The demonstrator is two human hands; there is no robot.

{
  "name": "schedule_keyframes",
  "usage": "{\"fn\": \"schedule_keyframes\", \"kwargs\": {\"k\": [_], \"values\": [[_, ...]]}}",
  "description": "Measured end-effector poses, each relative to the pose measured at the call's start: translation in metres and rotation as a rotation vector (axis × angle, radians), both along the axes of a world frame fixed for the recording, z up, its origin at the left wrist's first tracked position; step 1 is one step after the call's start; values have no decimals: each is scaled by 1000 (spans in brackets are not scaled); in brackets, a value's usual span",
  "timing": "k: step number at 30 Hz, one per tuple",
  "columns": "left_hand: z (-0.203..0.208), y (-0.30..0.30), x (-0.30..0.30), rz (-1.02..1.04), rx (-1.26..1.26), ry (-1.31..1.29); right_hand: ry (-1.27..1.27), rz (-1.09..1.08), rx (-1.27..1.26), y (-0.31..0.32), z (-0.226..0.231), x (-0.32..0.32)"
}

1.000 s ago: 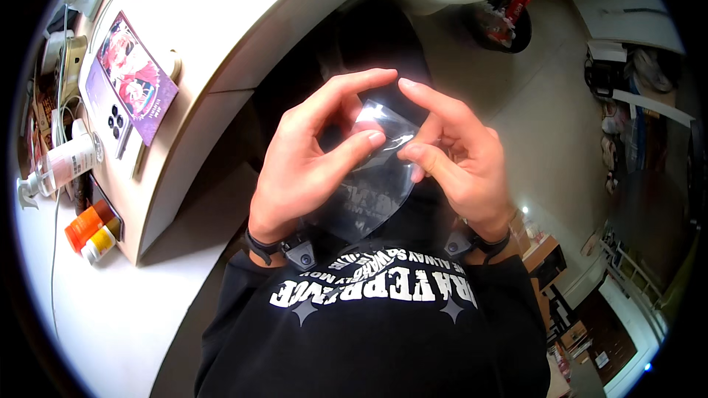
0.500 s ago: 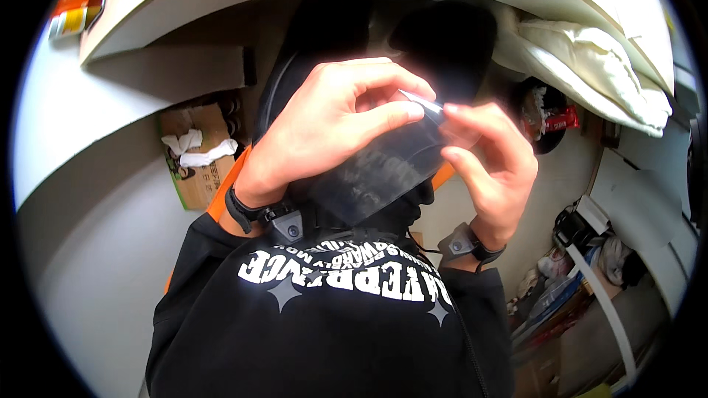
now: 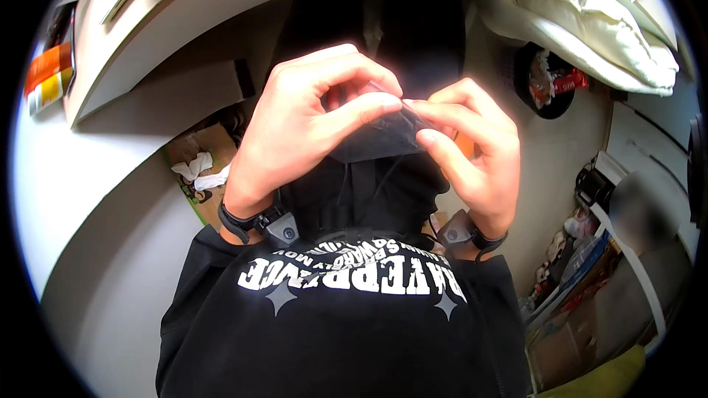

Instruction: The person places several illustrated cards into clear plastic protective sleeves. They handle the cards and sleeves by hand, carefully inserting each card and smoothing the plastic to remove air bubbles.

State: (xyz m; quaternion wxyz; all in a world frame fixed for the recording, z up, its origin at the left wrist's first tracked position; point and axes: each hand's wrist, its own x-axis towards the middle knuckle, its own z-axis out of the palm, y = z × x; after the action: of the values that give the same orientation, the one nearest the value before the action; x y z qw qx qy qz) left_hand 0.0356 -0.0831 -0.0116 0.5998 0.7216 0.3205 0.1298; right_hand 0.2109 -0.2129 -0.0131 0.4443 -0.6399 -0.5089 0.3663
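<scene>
Between my two hands a clear plastic bag (image 3: 380, 142) is stretched above my lap, its upper edge near my fingertips. With thumb and forefinger, my left hand (image 3: 299, 121) pinches that edge. My right hand (image 3: 476, 151) is closed at the bag's right corner, thumb and fingertips near together and almost touching the left fingertips. The bag's lower part hangs in front of my dark clothes, and the fingers hide much of its top edge.
A white desk edge (image 3: 85, 107) curves along the left, with orange and yellow packages (image 3: 50, 77) on it. Cream bedding (image 3: 597, 40) lies at the upper right above a dark bin (image 3: 554, 105) holding litter. Cardboard (image 3: 193, 203) with white cloths (image 3: 195, 167) is at lower left.
The bag has tilted and gathered, so less of it shows. My right hand has moved slightly left, closer to the left hand, and its fingers have closed on the edge.
</scene>
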Motion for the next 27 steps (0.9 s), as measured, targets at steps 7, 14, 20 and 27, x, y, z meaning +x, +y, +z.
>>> {"fn": "schedule_keyframes", "kwargs": {"k": [7,14,20,27], "values": [[-9,14,-10,-72,34,-74,138,16,-44,5,-7,-13],[-10,20,-22,-45,81,-166,184,-30,-165,22,-2,-25],[-6,16,-26,55,-5,-142,133,-104,-156,32,-3,-34],[-6,15,-25,48,-4,-129,-52,-180,-85,37,-8,-35]]}}
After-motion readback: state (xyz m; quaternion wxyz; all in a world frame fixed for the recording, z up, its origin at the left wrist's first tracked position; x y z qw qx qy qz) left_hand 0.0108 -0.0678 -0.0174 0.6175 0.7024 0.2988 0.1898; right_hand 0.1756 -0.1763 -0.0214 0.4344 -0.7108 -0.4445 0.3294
